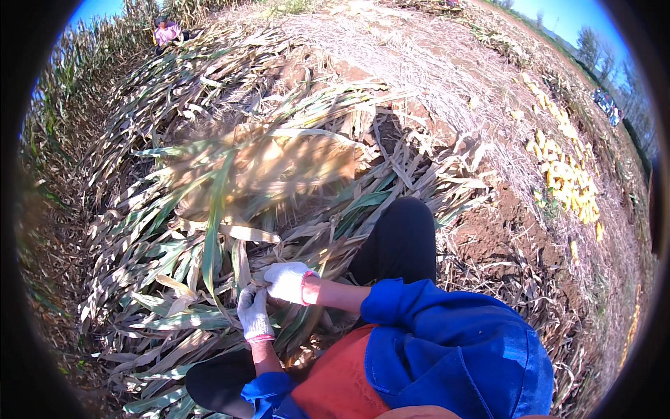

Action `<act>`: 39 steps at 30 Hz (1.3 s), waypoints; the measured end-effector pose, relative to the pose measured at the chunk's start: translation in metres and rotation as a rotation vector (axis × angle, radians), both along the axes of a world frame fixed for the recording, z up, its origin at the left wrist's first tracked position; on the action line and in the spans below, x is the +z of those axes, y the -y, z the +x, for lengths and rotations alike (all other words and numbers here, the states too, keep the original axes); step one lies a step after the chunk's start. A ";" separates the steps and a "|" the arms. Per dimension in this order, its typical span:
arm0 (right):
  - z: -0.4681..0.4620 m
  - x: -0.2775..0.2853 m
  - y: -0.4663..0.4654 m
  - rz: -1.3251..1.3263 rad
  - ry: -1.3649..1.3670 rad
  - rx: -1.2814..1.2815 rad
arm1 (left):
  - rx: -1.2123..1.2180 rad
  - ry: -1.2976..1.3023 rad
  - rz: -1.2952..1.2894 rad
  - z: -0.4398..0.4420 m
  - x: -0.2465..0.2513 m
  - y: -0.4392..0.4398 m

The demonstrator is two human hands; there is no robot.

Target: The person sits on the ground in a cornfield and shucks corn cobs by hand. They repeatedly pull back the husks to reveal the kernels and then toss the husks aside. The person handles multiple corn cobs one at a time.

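Observation:
My left hand (255,314), in a white knit glove with a pink cuff, is at the lower middle of the head view. Just up and right of it, my right hand (287,282) wears a matching glove. Both meet at a dry corn husk or stalk part (259,277), closed around it; the gloves hide its exact shape. Long green and tan corn leaves (214,235) rise just beyond the hands. Cut corn stalks (178,314) lie in a thick layer around and under them. Blurred tan leaves (293,162) cross the middle of the view.
My knees, in dark trousers, are bent on both sides of the hands. Husked yellow corn ears (570,183) lie in a heap on the ground at the right. Standing corn (68,115) lines the left. Another person (167,34) sits at the upper left. Bare soil (497,225) shows right of my knee.

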State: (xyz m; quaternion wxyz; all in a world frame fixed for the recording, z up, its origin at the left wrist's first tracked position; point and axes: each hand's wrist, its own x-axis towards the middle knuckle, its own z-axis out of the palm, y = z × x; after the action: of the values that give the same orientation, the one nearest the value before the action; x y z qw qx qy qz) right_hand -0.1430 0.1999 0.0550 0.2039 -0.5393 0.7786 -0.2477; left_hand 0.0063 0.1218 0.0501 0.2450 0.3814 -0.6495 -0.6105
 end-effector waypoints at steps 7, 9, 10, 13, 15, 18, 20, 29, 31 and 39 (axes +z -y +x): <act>0.007 0.020 0.007 0.071 -0.003 -0.012 | 0.035 0.003 -0.066 0.002 -0.017 0.002; 0.010 0.019 0.009 0.065 0.009 -0.027 | 0.062 -0.005 -0.063 0.003 -0.028 0.005; 0.012 0.018 0.010 0.084 0.018 -0.032 | 0.084 -0.009 -0.056 0.002 -0.033 0.006; 0.015 0.014 0.013 0.067 0.027 -0.067 | 0.131 -0.071 -0.094 0.000 -0.043 0.008; 0.015 0.011 0.015 0.093 0.054 -0.097 | 0.139 -0.047 -0.050 0.000 -0.043 0.008; 0.011 -0.002 0.019 0.076 0.083 -0.163 | 0.136 0.046 0.072 0.000 -0.037 0.005; 0.004 -0.018 0.025 0.059 0.099 -0.139 | 0.160 0.031 0.067 -0.002 -0.032 0.002; -0.005 -0.087 0.031 -0.161 -0.284 0.160 | 0.161 0.162 -0.293 -0.011 -0.026 -0.019; -0.001 -0.081 0.027 -0.125 -0.387 0.217 | 0.169 0.116 -0.326 -0.012 -0.030 -0.022; -0.014 -0.064 -0.033 0.785 -0.027 -0.040 | 0.399 0.118 -0.236 0.012 -0.062 0.014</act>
State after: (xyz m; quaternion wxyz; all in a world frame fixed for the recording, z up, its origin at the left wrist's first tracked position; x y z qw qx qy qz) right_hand -0.1572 0.2332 -0.0086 0.3794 -0.4082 0.8272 0.0719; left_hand 0.0183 0.1077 -0.0116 0.3651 0.5059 -0.6415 -0.4463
